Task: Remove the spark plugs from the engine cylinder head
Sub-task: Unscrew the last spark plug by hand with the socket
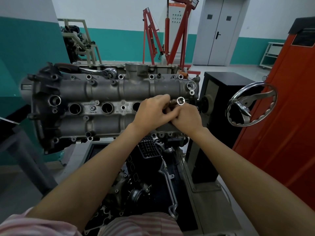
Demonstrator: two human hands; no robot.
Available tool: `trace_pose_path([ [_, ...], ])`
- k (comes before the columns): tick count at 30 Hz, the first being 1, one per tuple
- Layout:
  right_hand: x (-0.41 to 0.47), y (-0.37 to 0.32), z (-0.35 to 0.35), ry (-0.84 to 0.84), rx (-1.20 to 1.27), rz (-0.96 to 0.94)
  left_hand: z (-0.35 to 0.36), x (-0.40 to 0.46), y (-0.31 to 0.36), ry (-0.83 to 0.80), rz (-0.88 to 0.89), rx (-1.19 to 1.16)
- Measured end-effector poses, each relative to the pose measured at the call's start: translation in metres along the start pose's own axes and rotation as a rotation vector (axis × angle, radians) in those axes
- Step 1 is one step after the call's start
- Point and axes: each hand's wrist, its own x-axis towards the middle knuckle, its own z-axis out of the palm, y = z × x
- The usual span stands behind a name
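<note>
Workshop w/ teal-banded walls and a red engine hoist (170, 31) behind the cylinder head (109, 106), which sits on a stand. Three plug wells (107, 108) left of the hands look open and dark (can't tell if plugs remain inside). Work seems to be at the rightmost well. Left hand (153, 111) and right hand (185, 119) are pressed together there, both wrapped round a socket tool (180, 100), forearms reaching fwd. Ratchet (102, 71) lies on the head's far edge.

we see a grey cylinder head (105, 92), a shiny chrome socket (180, 101) and ratchet (100, 71), a red engine hoist (172, 36), teal-and-white walls (119, 40), an orange cabinet (288, 106), and our pink-and-white striped shirt (141, 224).
</note>
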Motion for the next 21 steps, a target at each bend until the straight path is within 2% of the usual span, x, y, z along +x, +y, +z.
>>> trace_pose_path([
  [5,0.0024,-0.0022,0.0021,-0.045,-0.032,0.036,-0.0013,-0.0011,0.0047,-0.01,-0.011,0.01],
  [10,0.0034,-0.0021,0.0021,0.034,0.001,0.057,0.0006,-0.0003,0.0001,0.001,-0.073,0.003],
  [14,-0.0002,-0.0044,-0.0014,0.105,0.108,0.011,0.0003,0.0006,-0.0022,-0.002,-0.049,-0.018],
  [21,0.003,-0.0017,0.0021,-0.024,-0.016,0.054,-0.0002,-0.0022,0.0057,-0.008,0.012,0.041],
])
